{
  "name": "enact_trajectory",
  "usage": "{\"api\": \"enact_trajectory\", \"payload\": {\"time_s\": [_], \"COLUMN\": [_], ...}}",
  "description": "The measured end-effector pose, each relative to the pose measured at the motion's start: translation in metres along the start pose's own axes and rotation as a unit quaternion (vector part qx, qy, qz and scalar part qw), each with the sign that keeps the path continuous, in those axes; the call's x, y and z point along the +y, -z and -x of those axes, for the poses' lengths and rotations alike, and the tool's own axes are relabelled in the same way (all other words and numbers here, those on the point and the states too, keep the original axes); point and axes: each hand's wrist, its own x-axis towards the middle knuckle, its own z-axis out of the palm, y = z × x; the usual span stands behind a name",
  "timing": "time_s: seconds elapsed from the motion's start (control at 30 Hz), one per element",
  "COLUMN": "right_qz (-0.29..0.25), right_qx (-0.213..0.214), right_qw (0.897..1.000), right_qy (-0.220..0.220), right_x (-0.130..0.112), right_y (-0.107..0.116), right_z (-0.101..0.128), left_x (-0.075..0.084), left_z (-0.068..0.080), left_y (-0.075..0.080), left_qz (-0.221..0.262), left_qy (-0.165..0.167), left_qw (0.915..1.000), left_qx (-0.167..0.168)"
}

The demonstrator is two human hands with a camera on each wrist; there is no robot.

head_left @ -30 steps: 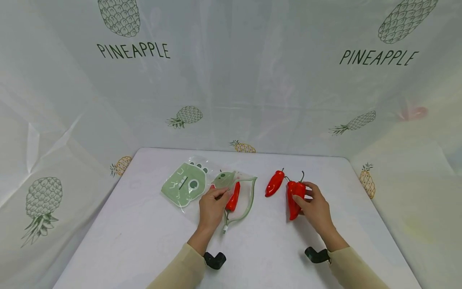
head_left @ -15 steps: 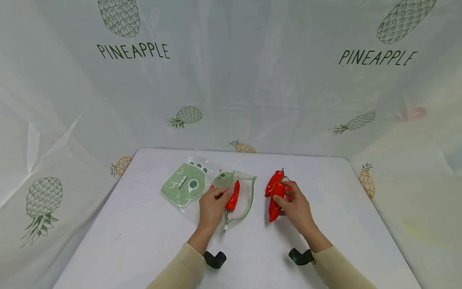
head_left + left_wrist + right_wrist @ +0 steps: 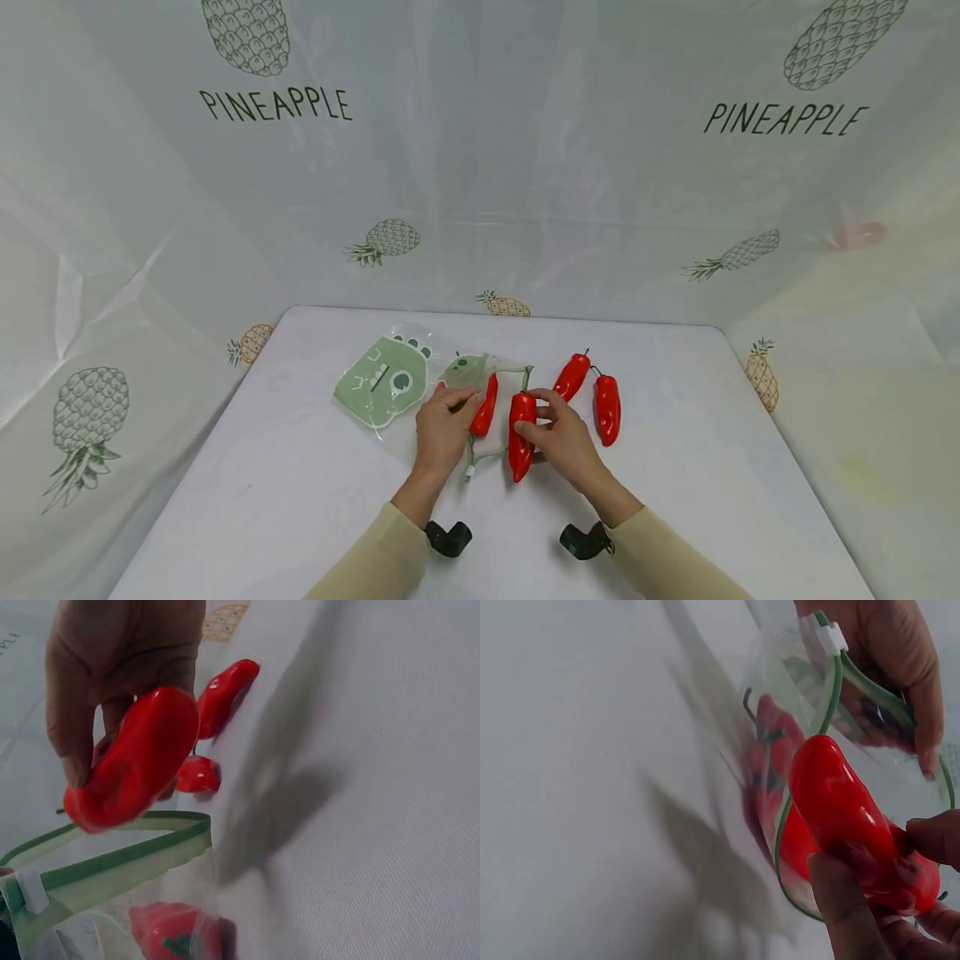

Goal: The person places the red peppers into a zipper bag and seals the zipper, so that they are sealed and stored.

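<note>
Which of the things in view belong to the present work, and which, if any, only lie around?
Seems part of the work:
held pepper, in the right hand
clear green-edged bag, in the left hand
peppers inside it
two loose peppers, probably

Only surroundings:
white table
pineapple-print sheet

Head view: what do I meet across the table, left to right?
Bag's large green print, left hand, clearly visible bagged red pepper, held red pepper, right hand, rightmost loose red pepper.

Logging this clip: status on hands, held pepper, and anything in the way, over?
Left hand holds bag. Right hand grips pepper at open bag, not yet inside. Two loose peppers lie right of bag; nothing seen between pepper and bag.
</note>
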Motion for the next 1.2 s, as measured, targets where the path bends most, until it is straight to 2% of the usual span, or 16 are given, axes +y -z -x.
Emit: {"api": "enact_trajectory", "payload": {"time_s": [0.17,0.6,0.67,0.9,1.0,1.2], "right_qz": [-0.015,-0.041,-0.028,0.069,0.095,0.121], "right_qx": [-0.009,0.018,0.029,0.066,0.069,0.047], "right_qw": [1.0,0.999,0.999,0.995,0.992,0.984], "right_qy": [-0.002,-0.006,-0.003,0.022,0.055,0.124], "right_x": [-0.006,-0.011,-0.01,-0.009,-0.009,-0.008], "right_y": [-0.01,-0.028,-0.032,-0.043,-0.047,-0.054], "right_z": [-0.006,-0.013,-0.012,-0.006,-0.003,0.002], "left_x": [0.002,0.007,0.009,0.012,0.012,0.011], "left_z": [0.004,0.013,0.012,0.01,0.011,0.01], "left_y": [-0.001,-0.005,-0.005,-0.004,-0.003,-0.004], "left_qz": [0.004,0.025,0.031,0.05,0.047,0.039], "left_qy": [0.002,-0.015,-0.016,-0.012,-0.011,-0.01], "left_qw": [0.9999,0.9994,0.9993,0.9986,0.9988,0.9992], "left_qx": [-0.012,-0.016,-0.014,-0.007,-0.004,0.001]}}
